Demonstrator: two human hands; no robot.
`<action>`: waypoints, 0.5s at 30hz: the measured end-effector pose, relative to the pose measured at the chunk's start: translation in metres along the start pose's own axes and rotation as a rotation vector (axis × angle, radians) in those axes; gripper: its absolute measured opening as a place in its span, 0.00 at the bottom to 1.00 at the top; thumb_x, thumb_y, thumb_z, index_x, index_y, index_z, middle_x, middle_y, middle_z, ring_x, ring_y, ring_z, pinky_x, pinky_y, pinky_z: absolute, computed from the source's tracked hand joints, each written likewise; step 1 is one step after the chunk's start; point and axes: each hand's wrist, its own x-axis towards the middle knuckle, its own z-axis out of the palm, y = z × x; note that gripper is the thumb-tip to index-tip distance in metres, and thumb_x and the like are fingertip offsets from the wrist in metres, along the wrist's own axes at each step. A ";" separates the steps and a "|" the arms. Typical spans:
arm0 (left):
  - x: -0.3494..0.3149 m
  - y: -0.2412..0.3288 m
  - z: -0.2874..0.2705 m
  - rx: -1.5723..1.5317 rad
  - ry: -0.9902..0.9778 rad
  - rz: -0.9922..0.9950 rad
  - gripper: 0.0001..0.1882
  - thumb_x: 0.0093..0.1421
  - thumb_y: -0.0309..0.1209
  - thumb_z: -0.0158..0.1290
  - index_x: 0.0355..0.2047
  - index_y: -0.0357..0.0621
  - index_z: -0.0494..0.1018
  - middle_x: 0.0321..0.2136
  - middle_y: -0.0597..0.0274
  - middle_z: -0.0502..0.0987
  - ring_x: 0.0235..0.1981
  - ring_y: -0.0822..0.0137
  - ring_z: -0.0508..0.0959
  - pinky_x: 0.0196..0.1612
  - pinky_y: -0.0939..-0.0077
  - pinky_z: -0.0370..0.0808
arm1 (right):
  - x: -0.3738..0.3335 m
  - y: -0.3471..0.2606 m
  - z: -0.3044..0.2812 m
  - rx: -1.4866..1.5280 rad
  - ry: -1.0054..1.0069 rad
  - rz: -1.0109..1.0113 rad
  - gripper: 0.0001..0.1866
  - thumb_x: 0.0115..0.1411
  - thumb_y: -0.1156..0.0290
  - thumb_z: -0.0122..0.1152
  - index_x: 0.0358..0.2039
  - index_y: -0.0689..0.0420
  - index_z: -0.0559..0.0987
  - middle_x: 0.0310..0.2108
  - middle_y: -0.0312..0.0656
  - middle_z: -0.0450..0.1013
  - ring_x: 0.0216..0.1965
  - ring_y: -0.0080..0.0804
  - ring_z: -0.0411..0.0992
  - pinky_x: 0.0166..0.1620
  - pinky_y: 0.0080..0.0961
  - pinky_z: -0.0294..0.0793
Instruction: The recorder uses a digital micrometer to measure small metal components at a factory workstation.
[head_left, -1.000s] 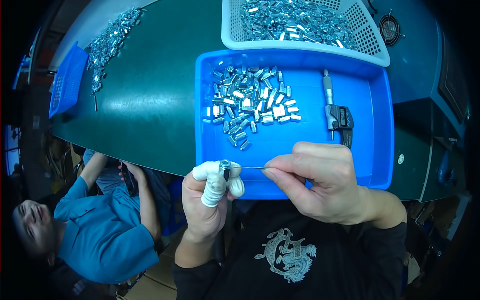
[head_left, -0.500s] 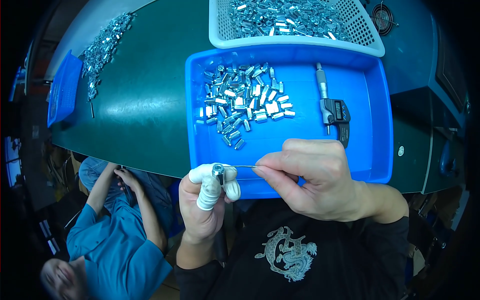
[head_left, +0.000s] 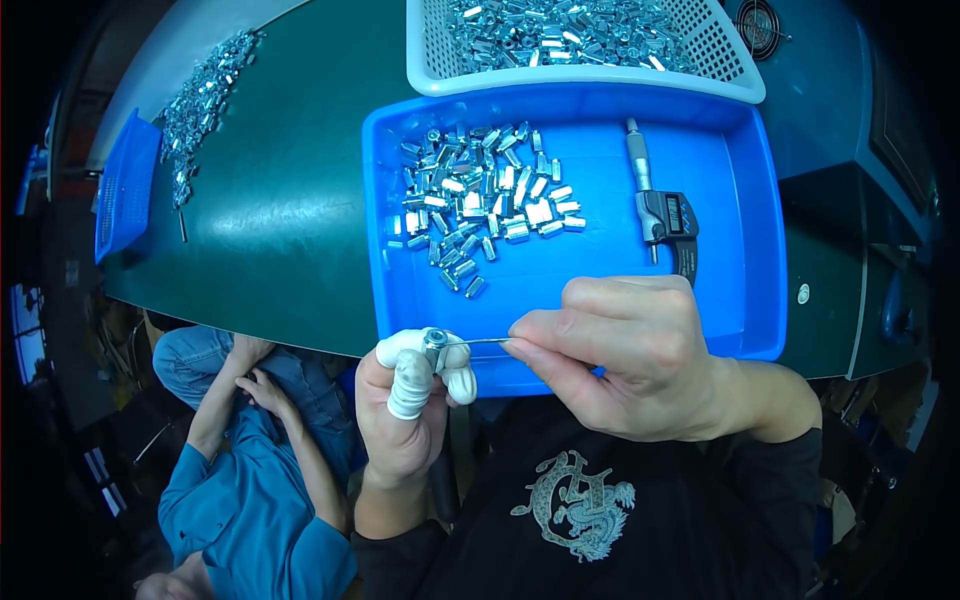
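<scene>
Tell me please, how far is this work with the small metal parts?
Done: cannot tell; no checked pile is apart. In hand: the left hand pinches one part, and the right hand puts a thin pin to it. Left: a heap of parts in the blue tray, many more in the white basket.

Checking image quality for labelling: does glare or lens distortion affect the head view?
Head view: glare sparkles on the metal parts in the blue tray; fisheye bends the tray's edges; corners go black; left hand and right hand stay sharp.

dark green worktable (head_left: pixel 290 210), dim floor below
</scene>
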 end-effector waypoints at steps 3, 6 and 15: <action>0.001 0.001 -0.003 0.025 -0.008 0.016 0.18 0.62 0.41 0.51 0.36 0.35 0.73 0.27 0.57 0.76 0.23 0.70 0.73 0.24 0.81 0.67 | 0.001 -0.006 -0.008 -0.083 -0.075 -0.020 0.07 0.43 0.80 0.68 0.25 0.60 0.80 0.12 0.36 0.65 0.10 0.26 0.62 0.13 0.22 0.55; 0.006 0.008 -0.008 0.097 0.025 0.116 0.17 0.65 0.40 0.46 0.35 0.36 0.71 0.23 0.61 0.72 0.21 0.73 0.67 0.24 0.81 0.62 | -0.007 -0.019 -0.026 -0.022 -0.145 -0.011 0.07 0.42 0.79 0.68 0.26 0.60 0.80 0.12 0.36 0.64 0.10 0.25 0.61 0.13 0.21 0.54; 0.004 0.011 -0.009 0.041 -0.017 0.080 0.19 0.66 0.42 0.44 0.36 0.34 0.71 0.24 0.59 0.72 0.23 0.71 0.70 0.26 0.81 0.64 | -0.007 -0.014 -0.028 -0.100 -0.045 0.002 0.07 0.43 0.81 0.68 0.26 0.62 0.80 0.12 0.36 0.65 0.11 0.23 0.61 0.14 0.21 0.54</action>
